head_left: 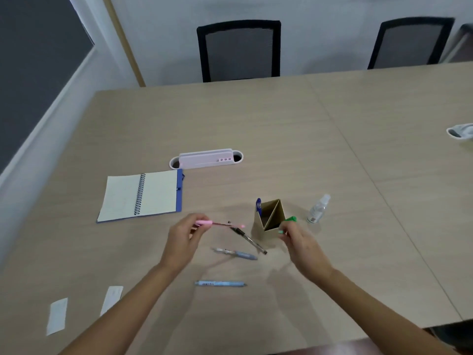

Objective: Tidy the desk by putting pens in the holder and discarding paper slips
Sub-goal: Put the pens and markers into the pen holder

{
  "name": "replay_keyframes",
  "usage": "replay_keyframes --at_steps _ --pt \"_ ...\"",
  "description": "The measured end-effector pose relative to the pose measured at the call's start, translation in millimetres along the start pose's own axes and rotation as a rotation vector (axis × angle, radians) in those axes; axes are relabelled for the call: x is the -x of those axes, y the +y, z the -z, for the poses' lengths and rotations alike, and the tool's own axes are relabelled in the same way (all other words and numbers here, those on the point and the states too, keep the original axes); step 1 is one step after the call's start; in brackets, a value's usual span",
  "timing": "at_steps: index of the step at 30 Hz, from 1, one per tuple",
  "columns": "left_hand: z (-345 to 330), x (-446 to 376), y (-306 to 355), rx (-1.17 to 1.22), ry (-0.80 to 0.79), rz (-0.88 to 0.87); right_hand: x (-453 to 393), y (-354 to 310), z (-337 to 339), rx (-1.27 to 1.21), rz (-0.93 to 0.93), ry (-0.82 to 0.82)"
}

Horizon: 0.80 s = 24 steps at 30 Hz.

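Left hand [183, 239] fingers pinching a thin pink pen [217, 223], held level above the matte wood-grain worktop [281, 139]. Right hand [298, 239] fingers closed on a green pen [290, 219] at the 3 o'clock edge of the square cardboard holder [270, 216], split diagonally; a blue pen [258, 205] stands in its 9 o'clock compartment. Clear black-tipped pen [249, 239], grey-blue pen [235, 253] and light-blue pen [220, 283] lie flat at 6 o'clock of the holder. Two white paper slips [57, 316] at 7 o'clock. Open spiral notebook [140, 196] at 10 o'clock.

Notebook [143, 196] lies left of holder [270, 216], bottle [318, 210] right.
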<state>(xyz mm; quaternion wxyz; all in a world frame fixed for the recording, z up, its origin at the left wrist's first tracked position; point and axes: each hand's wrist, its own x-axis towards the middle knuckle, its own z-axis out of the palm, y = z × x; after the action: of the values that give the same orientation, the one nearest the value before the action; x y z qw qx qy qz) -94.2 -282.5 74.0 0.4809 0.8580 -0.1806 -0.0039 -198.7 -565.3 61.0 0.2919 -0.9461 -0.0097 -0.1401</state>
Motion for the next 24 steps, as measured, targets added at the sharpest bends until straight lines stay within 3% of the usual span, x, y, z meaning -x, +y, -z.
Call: replay_keyframes --at_steps 2,4,6,12,17,19,21,22,24 --pt "3.0 -23.3 33.9 0.028 0.027 -0.123 -15.1 -6.3 31.7 -0.269 -0.108 0.239" --pt "-6.1 -48.8 62.8 -0.04 -0.048 -0.218 -35.8 -4.2 52.4 -0.492 -0.204 0.445" --pt "-24.8 -69.2 81.5 -0.177 -0.154 -0.273 -53.9 1.6 59.8 -0.559 -0.28 0.527" --pt "-76.5 -90.7 80.4 -0.441 -0.415 -0.214 -62.1 20.5 25.4 -0.364 -0.459 0.281" --pt "-75.2 -74.7 58.3 -0.31 -0.394 -0.13 -56.0 19.3 15.5 -0.244 -0.541 0.171" --pt "-60.1 -53.3 39.0 -0.273 -0.36 -0.065 -48.1 12.9 14.7 -0.115 -0.431 0.24" --pt "-40.0 -21.9 9.2 -0.273 -0.387 -0.009 -39.3 -4.6 8.9 -0.041 -0.143 0.34" --pt "-30.2 -4.2 -8.2 -0.294 -0.437 0.026 -34.6 -15.6 1.2 -0.05 0.004 0.309" --pt "-15.2 32.5 -38.7 -0.399 -0.586 0.141 -26.2 -33.7 -24.9 -0.043 0.193 0.075"
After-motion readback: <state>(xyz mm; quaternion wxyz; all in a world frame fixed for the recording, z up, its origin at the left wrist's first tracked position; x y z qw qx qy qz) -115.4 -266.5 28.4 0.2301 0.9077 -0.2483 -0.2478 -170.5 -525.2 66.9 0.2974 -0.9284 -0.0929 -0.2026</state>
